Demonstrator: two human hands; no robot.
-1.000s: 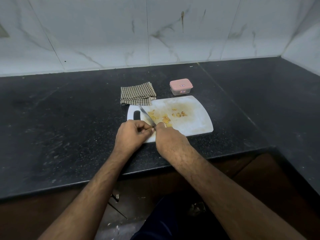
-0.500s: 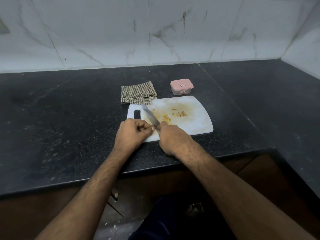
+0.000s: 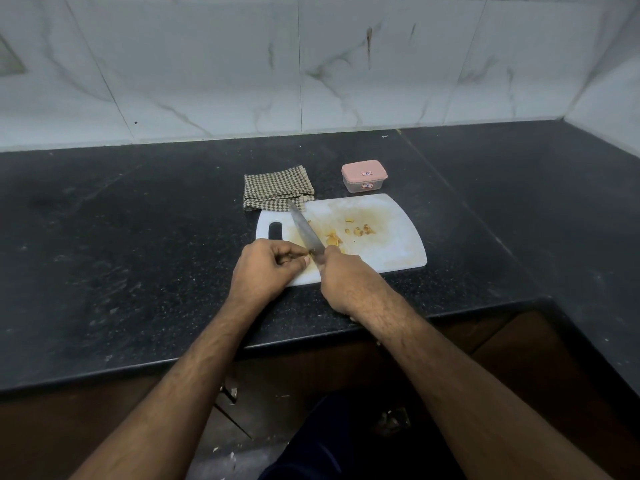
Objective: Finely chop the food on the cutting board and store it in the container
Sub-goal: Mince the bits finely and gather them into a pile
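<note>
1. The right hand (image 3: pixel 346 278) grips the knife (image 3: pixel 306 230), blade angled across the board (image 3: pixel 391 251) toward the cloth (image 3: pixel 277 187).
2. The left hand (image 3: pixel 266 268) has its fingers (image 3: pixel 294 252) curled, pinching a small yellow piece against the blade.
3. Chopped food (image 3: pixel 358 231) lies mid-board.
4. The lidded container (image 3: pixel 364 176) stands on the table (image 3: pixel 138 237) just behind the board.

Dim, flat overhead light falls on the black speckled stone countertop (image 3: pixel 138 258); wide-angle distortion bends its edges, and the white marble-patterned wall tiles (image 3: pixel 207 64) look soft.
</note>
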